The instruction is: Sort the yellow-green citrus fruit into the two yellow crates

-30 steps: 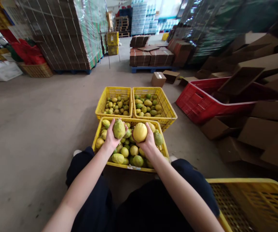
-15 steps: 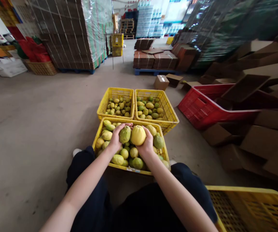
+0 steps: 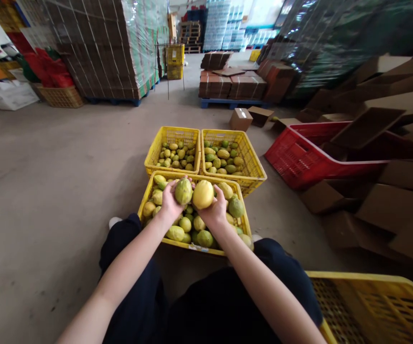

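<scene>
Over the near yellow crate point(image 3: 194, 247), my left hand point(image 3: 170, 204) holds a green-yellow fruit point(image 3: 183, 191), its fingers behind and beneath it. Right beside it, a paler yellow fruit point(image 3: 203, 194) rests in my right hand point(image 3: 216, 210), with the thumb along its right side. The two fruits are close together, with a narrow gap between them. Green and yellow fruits, such as a green one point(image 3: 205, 239), lie in the near crate below my hands. My fingertips are partly hidden behind the fruits.
Two more yellow crates, left point(image 3: 152, 152) and right point(image 3: 253, 162), hold smaller fruits just beyond. A red crate point(image 3: 299, 155) and open cardboard boxes point(image 3: 396, 210) are on the right. Another yellow crate point(image 3: 367, 276) stands at the lower right, beside my leg.
Both fruits are still held but have been turned in my hands and raised slightly in view. The right palm now faces up more, under the yellow fruit.
</scene>
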A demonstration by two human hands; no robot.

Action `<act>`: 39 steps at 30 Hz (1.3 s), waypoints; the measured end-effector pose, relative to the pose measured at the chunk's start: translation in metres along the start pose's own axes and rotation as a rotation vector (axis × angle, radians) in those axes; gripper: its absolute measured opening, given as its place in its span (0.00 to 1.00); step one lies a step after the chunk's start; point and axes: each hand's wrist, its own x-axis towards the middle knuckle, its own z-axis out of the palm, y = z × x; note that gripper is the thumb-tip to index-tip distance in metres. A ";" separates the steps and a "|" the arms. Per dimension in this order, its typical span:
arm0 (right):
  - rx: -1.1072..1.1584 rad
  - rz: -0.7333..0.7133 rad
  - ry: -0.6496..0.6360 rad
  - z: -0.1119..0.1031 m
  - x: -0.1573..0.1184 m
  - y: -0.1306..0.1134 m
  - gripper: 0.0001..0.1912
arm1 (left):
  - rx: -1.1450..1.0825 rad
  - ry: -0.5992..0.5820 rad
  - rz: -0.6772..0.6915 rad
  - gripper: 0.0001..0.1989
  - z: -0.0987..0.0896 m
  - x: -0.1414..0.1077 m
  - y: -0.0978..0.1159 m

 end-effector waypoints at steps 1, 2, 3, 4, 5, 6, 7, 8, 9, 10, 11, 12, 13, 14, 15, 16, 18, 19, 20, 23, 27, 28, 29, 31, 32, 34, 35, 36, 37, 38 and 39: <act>0.015 0.006 -0.001 0.000 0.000 0.000 0.12 | -0.012 0.017 -0.006 0.16 0.000 0.000 0.001; 0.027 0.012 0.002 -0.001 0.001 0.000 0.11 | -0.018 0.036 -0.008 0.16 0.000 0.001 0.001; 0.035 0.019 0.011 -0.001 0.001 0.001 0.10 | -0.021 0.054 -0.009 0.16 0.000 0.001 0.001; 0.039 0.027 0.025 0.000 0.002 0.001 0.09 | -0.020 0.072 -0.011 0.15 0.000 0.002 0.001; 0.041 0.034 0.042 0.000 0.002 0.001 0.09 | -0.018 0.086 -0.013 0.15 0.000 0.002 0.001; 0.040 0.040 0.058 0.000 0.002 0.001 0.09 | -0.015 0.097 -0.015 0.15 -0.001 0.003 0.001; 0.040 0.043 0.068 0.001 0.002 0.001 0.09 | -0.014 0.103 -0.018 0.14 -0.001 0.003 0.001; 0.040 0.044 0.071 0.002 0.001 0.000 0.09 | -0.014 0.103 -0.020 0.14 -0.002 0.003 0.001; 0.040 0.041 0.068 0.003 0.001 0.000 0.09 | -0.016 0.098 -0.021 0.14 -0.002 0.003 0.001; 0.036 0.036 0.059 0.004 0.000 0.000 0.09 | -0.022 0.087 -0.021 0.14 -0.002 0.003 0.000; 0.026 0.031 0.046 0.004 -0.001 -0.001 0.08 | -0.028 0.069 -0.019 0.15 -0.002 0.003 0.000; 0.012 0.029 0.030 0.005 -0.002 -0.001 0.08 | -0.034 0.048 -0.014 0.15 -0.003 0.003 0.000; -0.006 0.028 0.014 0.006 -0.002 -0.002 0.07 | -0.037 0.025 -0.007 0.16 -0.003 0.003 0.000; -0.023 0.032 0.000 0.006 -0.003 -0.002 0.08 | -0.034 0.001 -0.003 0.17 -0.003 0.003 0.000; -0.037 0.037 -0.015 0.006 -0.004 -0.002 0.09 | -0.024 -0.021 0.001 0.17 -0.004 0.002 -0.001; -0.045 0.041 -0.027 0.007 -0.004 -0.002 0.10 | -0.009 -0.044 0.004 0.17 -0.004 0.002 -0.001; -0.044 0.035 -0.045 0.007 -0.005 -0.002 0.12 | 0.028 -0.100 0.010 0.16 -0.004 0.002 -0.001; -0.039 0.026 -0.053 0.007 -0.006 -0.002 0.13 | 0.046 -0.131 0.016 0.16 -0.004 0.002 -0.001; -0.035 0.016 -0.059 0.006 -0.007 -0.003 0.13 | 0.064 -0.159 0.025 0.15 -0.004 0.002 -0.001; -0.038 -0.011 -0.067 0.004 -0.009 -0.003 0.10 | 0.130 -0.218 0.043 0.13 -0.004 0.000 0.003; -0.098 -0.036 -0.082 0.001 -0.013 -0.004 0.09 | 0.193 -0.267 0.035 0.10 -0.006 -0.002 0.008; -0.115 -0.044 -0.095 0.001 -0.015 -0.004 0.10 | 0.197 -0.275 0.035 0.09 -0.008 -0.002 0.009; -0.129 -0.057 -0.109 0.002 -0.016 -0.004 0.10 | 0.198 -0.280 0.036 0.09 -0.009 -0.002 0.009; -0.148 -0.077 -0.129 0.003 -0.019 -0.004 0.09 | 0.186 -0.265 0.036 0.10 -0.010 -0.002 0.009; -0.151 -0.081 -0.132 0.004 -0.020 -0.004 0.08 | 0.179 -0.252 0.033 0.09 -0.010 -0.002 0.009; -0.148 -0.072 -0.125 0.005 -0.020 -0.004 0.07 | 0.167 -0.219 0.030 0.09 -0.010 -0.002 0.008; -0.145 -0.065 -0.121 0.006 -0.020 -0.003 0.07 | 0.162 -0.206 0.031 0.09 -0.009 -0.002 0.007; -0.143 -0.060 -0.118 0.006 -0.019 -0.003 0.08 | 0.157 -0.199 0.033 0.09 -0.009 -0.001 0.007; -0.144 -0.063 -0.119 0.006 -0.018 -0.003 0.08 | 0.149 -0.194 0.036 0.09 -0.008 -0.001 0.006; -0.147 -0.068 -0.122 0.006 -0.017 -0.002 0.09 | 0.140 -0.185 0.039 0.09 -0.007 -0.001 0.005; -0.150 -0.074 -0.122 0.006 -0.016 -0.002 0.09 | 0.132 -0.172 0.040 0.09 -0.005 -0.002 0.004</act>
